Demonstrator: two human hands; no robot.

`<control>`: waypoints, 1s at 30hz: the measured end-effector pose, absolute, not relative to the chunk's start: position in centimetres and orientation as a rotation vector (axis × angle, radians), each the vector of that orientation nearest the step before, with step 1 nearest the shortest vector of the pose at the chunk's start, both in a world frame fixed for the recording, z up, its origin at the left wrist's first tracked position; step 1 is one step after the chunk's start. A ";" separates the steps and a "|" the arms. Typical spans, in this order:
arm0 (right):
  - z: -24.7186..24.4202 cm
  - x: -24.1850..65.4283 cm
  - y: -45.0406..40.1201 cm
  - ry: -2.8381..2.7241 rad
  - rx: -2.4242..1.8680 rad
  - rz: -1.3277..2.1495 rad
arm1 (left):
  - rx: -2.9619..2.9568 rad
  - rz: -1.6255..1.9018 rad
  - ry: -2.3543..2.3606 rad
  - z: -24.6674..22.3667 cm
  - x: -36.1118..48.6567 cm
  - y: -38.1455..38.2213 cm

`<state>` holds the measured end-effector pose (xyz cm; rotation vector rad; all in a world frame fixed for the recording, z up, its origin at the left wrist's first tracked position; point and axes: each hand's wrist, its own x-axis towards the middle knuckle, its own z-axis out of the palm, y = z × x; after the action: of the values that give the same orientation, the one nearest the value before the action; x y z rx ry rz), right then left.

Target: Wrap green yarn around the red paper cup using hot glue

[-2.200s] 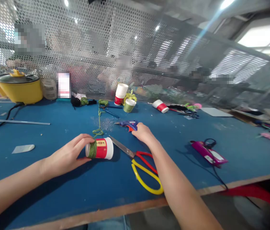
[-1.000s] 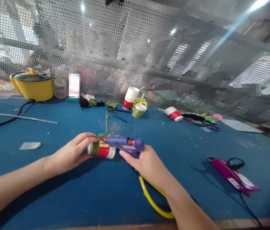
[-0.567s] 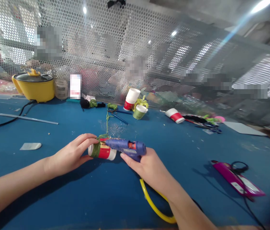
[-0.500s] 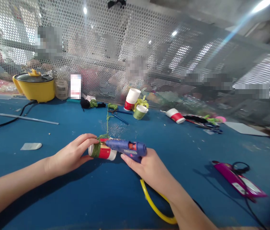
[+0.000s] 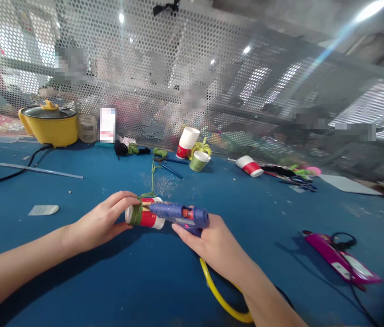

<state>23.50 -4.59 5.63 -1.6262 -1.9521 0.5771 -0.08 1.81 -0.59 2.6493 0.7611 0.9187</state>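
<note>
My left hand (image 5: 112,215) grips a red and white paper cup (image 5: 149,219) lying on its side, with fingers around its left end. Green yarn (image 5: 136,215) is wound around that end, and a strand runs from it back to a small green yarn bundle (image 5: 160,152). In my right hand (image 5: 214,243) is a blue glue gun (image 5: 178,213), its nozzle pointing left at the cup beside the wound yarn. Whether the tip touches the cup I cannot tell. A yellow tube (image 5: 222,302) curves below my right wrist.
At the back stand a yellow electric pot (image 5: 51,129), a glass jar (image 5: 87,129), a phone (image 5: 107,124), stacked paper cups (image 5: 187,142) and a green-wrapped cup (image 5: 199,161). Another cup (image 5: 249,166) lies farther right, near scissors (image 5: 301,183). A magenta power strip (image 5: 340,259) with a cord lies at right.
The glue gun has tilted slightly and its nozzle sits a little lower against the cup. My left hand keeps its hold, nearly still.
</note>
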 end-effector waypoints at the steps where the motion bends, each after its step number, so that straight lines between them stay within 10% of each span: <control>1: 5.7 23.5 -4.6 -1.949 -1.630 0.583 | 2.640 0.918 0.763 -0.6 -0.1 1.8; 30: 5.9 23.4 -5.0 -1.955 -1.679 0.691 | 2.407 0.886 0.788 -0.9 -0.2 2.2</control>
<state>23.44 -4.96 5.86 -1.6789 -1.9552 0.6911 -0.17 2.24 -0.91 2.4075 0.7876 0.8859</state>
